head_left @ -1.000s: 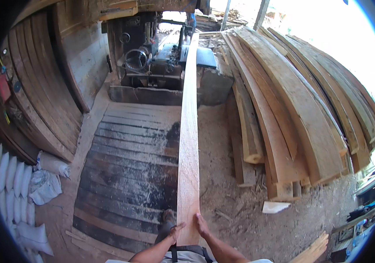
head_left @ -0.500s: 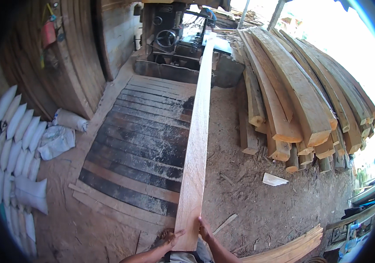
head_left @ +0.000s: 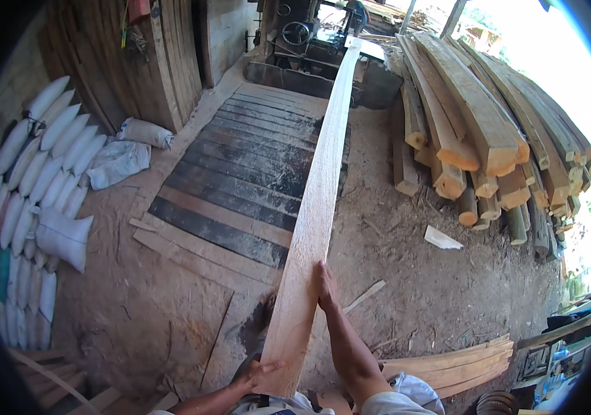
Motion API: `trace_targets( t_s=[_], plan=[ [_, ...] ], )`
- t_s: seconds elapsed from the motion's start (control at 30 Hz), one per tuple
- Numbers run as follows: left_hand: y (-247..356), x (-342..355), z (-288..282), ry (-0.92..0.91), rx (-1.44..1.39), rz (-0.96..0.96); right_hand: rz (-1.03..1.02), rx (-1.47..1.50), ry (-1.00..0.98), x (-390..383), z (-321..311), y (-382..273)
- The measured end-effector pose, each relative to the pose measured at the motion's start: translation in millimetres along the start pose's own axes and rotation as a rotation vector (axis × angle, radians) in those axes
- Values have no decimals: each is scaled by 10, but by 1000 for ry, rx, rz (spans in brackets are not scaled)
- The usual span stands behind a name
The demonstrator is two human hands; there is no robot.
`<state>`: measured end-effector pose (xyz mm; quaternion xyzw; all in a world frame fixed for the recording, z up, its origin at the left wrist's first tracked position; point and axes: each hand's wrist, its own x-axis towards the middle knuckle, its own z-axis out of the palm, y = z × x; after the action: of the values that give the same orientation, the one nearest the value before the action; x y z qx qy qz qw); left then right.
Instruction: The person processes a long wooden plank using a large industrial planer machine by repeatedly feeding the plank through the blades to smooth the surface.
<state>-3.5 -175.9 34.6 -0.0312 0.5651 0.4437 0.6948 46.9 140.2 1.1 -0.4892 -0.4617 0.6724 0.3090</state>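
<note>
A long, pale sawn plank [head_left: 316, 200] runs from close to my body up to a dark machine with a handwheel [head_left: 296, 32] at the far end. My left hand [head_left: 262, 374] grips the plank's left edge close to its near end, the thumb lying on the upper face. Farther along, my right hand [head_left: 326, 286] holds the right edge, fingers curling underneath out of sight. The plank's far end rests at the machine's light-coloured table [head_left: 371, 50].
Slatted boards dusted with shavings [head_left: 240, 166] lie left of the plank. Thick timber beams [head_left: 472, 104] are stacked at right. White sacks [head_left: 32, 173] pile up at left. More planks [head_left: 447, 366] lie near my right side, and a wood offcut [head_left: 442, 238] is on the dirt floor.
My right hand has moved forward along the plank's edge, while my left stays near its near end. The view has shifted, so the machine and beams appear higher and farther right.
</note>
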Motion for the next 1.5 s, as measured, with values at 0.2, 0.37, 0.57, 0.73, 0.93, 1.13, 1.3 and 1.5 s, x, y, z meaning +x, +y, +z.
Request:
trace_targets(
  t_s=[0.2, 0.37, 0.57, 0.73, 0.93, 1.13, 1.3, 1.5],
  plan=[
    [-1236, -601, -395, 108, 330, 68, 26, -7, 45, -1194, -55, 400],
    [-947, -1181, 11, 67, 454, -39, 69, -23, 5, -1431, -219, 559],
    [-809, -1029, 105, 169, 457, -35, 53, 0, -30, -1149, -246, 603],
    [-568, -709, 103, 217, 514, -43, 111, -44, -43, -796, -185, 394],
    [-855, 298, -196, 138, 401, 100, 99, -60, -8, -166, -205, 199],
    [101, 553, 200, 117, 331, 221, 88, -33, -39, 609, -199, -158],
    [549, 1144, 330, 115, 336, 217, 102, -25, -66, 1355, -212, -447],
    [1298, 1643, 547, 99, 365, 217, 148, 15, -105, 2101, -98, -984]
  ],
)
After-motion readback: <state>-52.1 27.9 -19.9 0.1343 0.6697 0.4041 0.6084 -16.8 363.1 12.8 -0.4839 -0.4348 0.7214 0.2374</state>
